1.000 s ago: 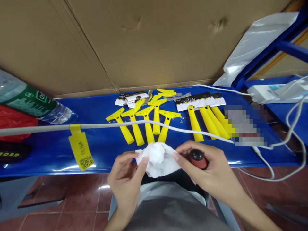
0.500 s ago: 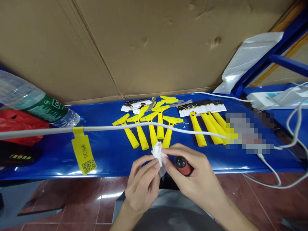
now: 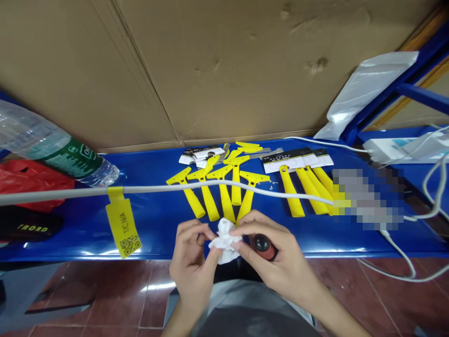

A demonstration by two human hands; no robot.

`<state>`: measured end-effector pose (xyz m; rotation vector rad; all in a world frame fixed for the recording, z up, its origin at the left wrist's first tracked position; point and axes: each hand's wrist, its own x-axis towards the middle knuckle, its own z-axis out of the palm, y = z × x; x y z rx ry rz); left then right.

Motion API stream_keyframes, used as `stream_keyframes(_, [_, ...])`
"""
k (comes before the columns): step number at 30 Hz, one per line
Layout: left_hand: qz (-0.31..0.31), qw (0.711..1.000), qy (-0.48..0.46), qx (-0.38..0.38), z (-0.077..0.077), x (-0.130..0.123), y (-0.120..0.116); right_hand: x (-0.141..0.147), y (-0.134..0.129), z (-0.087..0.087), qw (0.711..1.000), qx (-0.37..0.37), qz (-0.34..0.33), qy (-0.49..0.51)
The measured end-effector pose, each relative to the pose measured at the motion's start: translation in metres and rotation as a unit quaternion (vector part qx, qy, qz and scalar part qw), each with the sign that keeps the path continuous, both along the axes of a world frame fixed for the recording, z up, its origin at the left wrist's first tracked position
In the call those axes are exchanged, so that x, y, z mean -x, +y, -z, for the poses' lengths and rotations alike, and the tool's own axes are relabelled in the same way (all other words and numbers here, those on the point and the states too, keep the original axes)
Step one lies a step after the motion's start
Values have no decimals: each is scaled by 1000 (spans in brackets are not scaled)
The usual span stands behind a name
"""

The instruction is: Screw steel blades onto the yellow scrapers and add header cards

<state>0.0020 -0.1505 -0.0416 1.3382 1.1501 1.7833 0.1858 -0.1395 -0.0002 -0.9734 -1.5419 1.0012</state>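
Observation:
Between my hands is a crumpled white tissue [image 3: 227, 239], bunched up and partly spread. My left hand [image 3: 192, 262] pinches its left edge with thumb and fingertips. On the other side, my right hand [image 3: 277, 257] grips the tissue between thumb and index finger. The same hand also keeps a tool with a red and black handle [image 3: 264, 246] in its palm; the tool's working end is hidden. Just beyond the tissue lie several yellow scraper handles [image 3: 224, 189] with flat T-shaped heads. Small screws [image 3: 271, 183] lie to the right of them.
Several yellow scrapers in black-and-white card sleeves [image 3: 293, 201] lie on the blue table [image 3: 157, 210]. A white cable [image 3: 168, 186] with a yellow tag [image 3: 122, 227] crosses in front. A water bottle [image 3: 70, 154] and red bag [image 3: 38, 182] are left; a power strip [image 3: 389, 147] is right.
My left hand has moved left and its fingers have shifted on the tissue. The tissue is spread wider and sits slightly lower. The tool remains in my right palm.

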Motion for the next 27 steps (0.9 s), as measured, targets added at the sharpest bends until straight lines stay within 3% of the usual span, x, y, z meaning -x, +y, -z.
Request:
stream_keyframes(3, [68, 992, -31, 103, -1, 5, 6, 0, 2, -1, 1000, 2, -6, 12])
stream_keyframes(7, [203, 957, -52, 202, 1, 16, 9, -3, 2, 1, 1000, 6, -24, -12])
stream_keyframes(10, [252, 941, -76, 212, 2, 20, 12, -4, 3, 3, 999, 28, -22, -11])
stream_keyframes(16, [258, 948, -44, 183, 5, 21, 16, 0, 9, -1, 995, 100, 2, 8])
stream_keyframes(20, [196, 970, 27, 140, -4, 39, 33, -5, 12, -7, 995, 95, 20, -20])
stream_keyframes(23, [68, 984, 162, 34, -29, 79, 81, -17, 15, -13, 997, 66, 21, -42])
stream_keyframes(25, [-13, 946, 322, -14, -51, 117, 129, -25, 15, -18, 996, 54, 8, -64])
stream_keyframes(27, [-80, 873, 480, -24, -73, 158, 178, -31, 14, -23, 995, 50, -2, -85])
